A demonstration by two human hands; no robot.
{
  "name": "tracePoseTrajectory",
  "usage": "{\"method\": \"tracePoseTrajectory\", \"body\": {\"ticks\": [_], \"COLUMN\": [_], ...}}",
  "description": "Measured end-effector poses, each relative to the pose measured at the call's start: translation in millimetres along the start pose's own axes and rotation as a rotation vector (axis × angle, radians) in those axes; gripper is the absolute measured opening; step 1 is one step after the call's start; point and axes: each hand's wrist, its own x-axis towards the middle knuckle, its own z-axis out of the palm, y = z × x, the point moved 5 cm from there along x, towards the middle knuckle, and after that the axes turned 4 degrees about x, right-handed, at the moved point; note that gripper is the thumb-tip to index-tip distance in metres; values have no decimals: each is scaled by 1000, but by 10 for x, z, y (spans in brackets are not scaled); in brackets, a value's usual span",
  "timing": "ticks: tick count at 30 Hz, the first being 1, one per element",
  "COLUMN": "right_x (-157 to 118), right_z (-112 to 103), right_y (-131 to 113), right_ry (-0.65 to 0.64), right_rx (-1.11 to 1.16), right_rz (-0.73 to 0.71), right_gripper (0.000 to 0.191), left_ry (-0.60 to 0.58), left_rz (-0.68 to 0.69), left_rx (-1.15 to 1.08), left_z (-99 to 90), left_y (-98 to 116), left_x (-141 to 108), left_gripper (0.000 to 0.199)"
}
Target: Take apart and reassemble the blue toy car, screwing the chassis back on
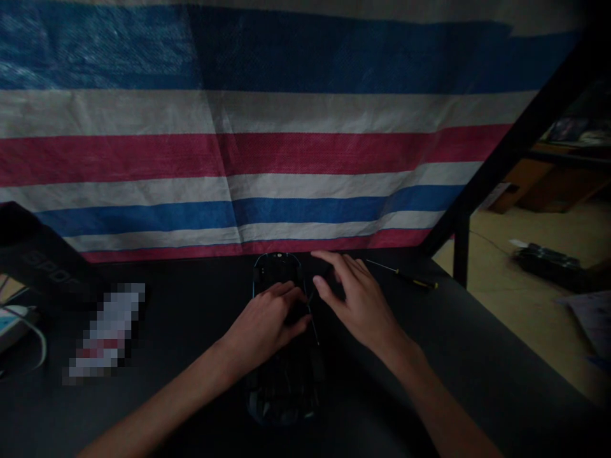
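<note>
A long dark toy car (pixel 285 381) with thin blue edges lies on the black table, its underside apparently facing up. The dim light hides most of its detail. Across its middle lies my left hand (pixel 273 313), fingers and thumb curled over the car's right edge. Just to the right is my right hand (pixel 356 296), its thumb and forefinger spread apart, with nothing visible between them. Farther right, a screwdriver (pixel 413 278) with a black and yellow handle rests on the table.
A striped woven plastic sheet (pixel 305 149) hangs behind the table (pixel 191 401). At the left are a dark box (pixel 48 264), a blurred-out packet (pixel 112 324) and a white power strip (pixel 16 324) with a cable. A black metal post (pixel 461 248) stands at the right edge.
</note>
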Motion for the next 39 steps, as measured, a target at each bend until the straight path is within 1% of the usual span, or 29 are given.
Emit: {"method": "tracePoseTrajectory", "body": {"ticks": [2, 4, 6, 8, 9, 12, 14, 15, 18, 19, 23, 24, 27, 28, 29, 32, 33, 36, 39], "right_x": [-6, -11, -13, -15, -16, -18, -12, -6, 7, 10, 8, 7, 10, 13, 15, 17, 15, 5, 4], "right_z": [0, 4, 19, 33, 36, 25, 24, 28, 40, 37, 13, 13, 24, 27, 26, 21, 23, 33, 7], "right_y": [25, 37, 22, -12, -27, -43, -57, -72, -122, -127, -105, -100, -102, -106, -109, -91, -74, -18, 8], "right_ry": [49, 80, 72, 58, 63, 113, 112, 92, 16, 11, 64, 68, 31, 19, 18, 57, 68, 55, 9], "right_rx": [-39, -6, 44, 45, 30, 2, 12, 17, -6, -20, -23, -10, -11, -26, -42, -58, -44, 20, 58], "right_rz": [47, 72, 58, 21, 7, 16, 5, -18, -94, -97, -51, -46, -50, -54, -56, -41, -33, -40, -90], "right_gripper": [26, 23, 27, 30, 28, 8, 5, 7, 24, 25, 13, 15, 32, 34, 31, 14, 11, 18, 25], "left_ry": [2, 10, 23, 32, 32, 20, 21, 25, 39, 40, 37, 35, 33, 32, 30, 27, 24, 19, 26], "left_rz": [-2, 2, 11, 14, 14, 3, -1, -1, 11, 15, 15, 13, 12, 12, 10, -2, -5, -13, -8], "left_rx": [-6, -14, -19, -23, -23, -17, -9, -3, 7, 6, -9, -8, 1, 3, 2, -4, -6, -12, -23], "left_z": [7, 7, 0, -10, -13, -14, -11, -9, 1, 5, 7, 5, -4, -6, -8, -14, -14, -9, -6], "left_y": [-5, -6, -2, 0, 1, -2, -8, -12, -22, -25, -24, -22, -12, -10, -9, -14, -16, -27, -33], "left_x": [1, 2, 4, 7, 8, 12, 12, 11, 7, 7, 11, 13, 17, 18, 19, 24, 27, 33, 33], "left_gripper": [21, 21, 21, 20, 20, 21, 21, 21, 22, 22, 21, 21, 19, 19, 19, 21, 22, 21, 21]}}
